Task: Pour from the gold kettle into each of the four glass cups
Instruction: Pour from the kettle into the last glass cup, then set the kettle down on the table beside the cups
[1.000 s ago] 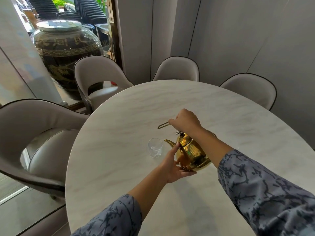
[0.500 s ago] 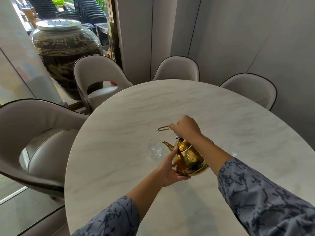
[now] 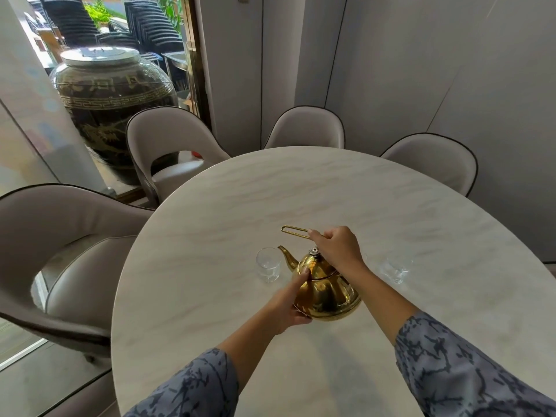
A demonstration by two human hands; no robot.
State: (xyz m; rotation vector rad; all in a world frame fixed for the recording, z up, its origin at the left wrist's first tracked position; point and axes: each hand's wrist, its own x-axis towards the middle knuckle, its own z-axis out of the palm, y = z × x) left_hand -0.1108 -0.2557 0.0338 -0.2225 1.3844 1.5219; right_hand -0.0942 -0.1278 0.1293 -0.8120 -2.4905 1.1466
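Observation:
The gold kettle (image 3: 326, 288) stands upright near the middle of the marble table (image 3: 210, 266), its spout pointing left toward a clear glass cup (image 3: 268, 267) close beside it. My right hand (image 3: 337, 246) grips the kettle's wire handle above the lid. My left hand (image 3: 290, 302) cups the kettle's left side and base. Another glass cup (image 3: 395, 267) stands to the right, past my right forearm. Any other cups are hidden behind my right arm or out of sight.
Several grey upholstered chairs ring the table, one at the left (image 3: 69, 251) and others at the far edge (image 3: 307, 129). A large dark ornamental jar (image 3: 111, 100) stands behind glass at the back left. Grey wall panels close off the right.
The kettle has tipped back from a tilt toward the left cup to upright and come down onto the table. Both hands stayed on it.

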